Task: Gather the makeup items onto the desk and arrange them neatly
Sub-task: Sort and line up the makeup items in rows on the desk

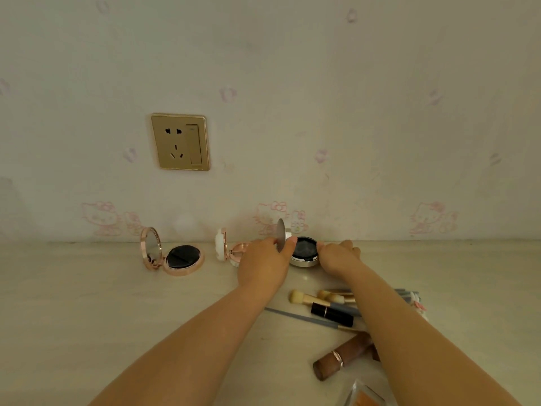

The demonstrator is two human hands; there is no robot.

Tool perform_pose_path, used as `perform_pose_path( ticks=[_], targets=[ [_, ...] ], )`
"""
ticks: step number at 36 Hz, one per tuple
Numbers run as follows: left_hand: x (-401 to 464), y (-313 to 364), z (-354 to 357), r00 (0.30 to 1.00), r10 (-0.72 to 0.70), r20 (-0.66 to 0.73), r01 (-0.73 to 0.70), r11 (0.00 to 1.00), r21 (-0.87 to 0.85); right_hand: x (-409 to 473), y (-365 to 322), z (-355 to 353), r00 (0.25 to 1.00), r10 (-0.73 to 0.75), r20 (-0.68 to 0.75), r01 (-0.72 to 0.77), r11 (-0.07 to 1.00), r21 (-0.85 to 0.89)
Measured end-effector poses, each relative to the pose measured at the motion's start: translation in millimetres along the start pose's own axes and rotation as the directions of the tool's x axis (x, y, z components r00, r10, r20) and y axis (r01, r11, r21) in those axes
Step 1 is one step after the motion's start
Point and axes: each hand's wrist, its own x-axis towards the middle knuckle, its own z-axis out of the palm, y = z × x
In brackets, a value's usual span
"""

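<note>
A silver cushion compact (304, 253) stands open near the wall, its lid upright. My left hand (263, 263) pinches the lid's edge between thumb and fingers. My right hand (339, 256) holds the compact's base from the right side. To the left, a second open compact (225, 246) with a white lid is partly hidden by my left hand. Further left sits an open rose-gold compact (175, 254) with a mirror lid and a black puff. Nearer me lie several makeup brushes (322, 297), a black lipstick (332, 315) and a brown tube (342, 357).
The beige desk (102, 303) meets a wallpapered wall with a gold socket (180, 142). A clear-edged orange item (363, 395) lies at the bottom edge. A white-pink item (418, 303) rests beyond the brush handles on the right.
</note>
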Motion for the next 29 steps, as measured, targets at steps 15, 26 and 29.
perform_pose_path(
  ticks=[15,26,29],
  targets=[
    [-8,3,-2,0.997,-0.02,-0.077,0.021,1.0,0.008,-6,1,7,0.997,0.024,-0.077,-0.026,0.999,-0.027],
    [-18,3,-17,0.996,-0.083,-0.039,0.088,0.984,0.153,-10,2,3,0.998,-0.002,-0.065,-0.002,0.998,-0.06],
    [-27,4,-27,0.995,-0.089,-0.034,0.094,0.974,0.205,-21,4,-1,0.997,-0.054,-0.062,0.047,0.993,-0.111]
  ],
)
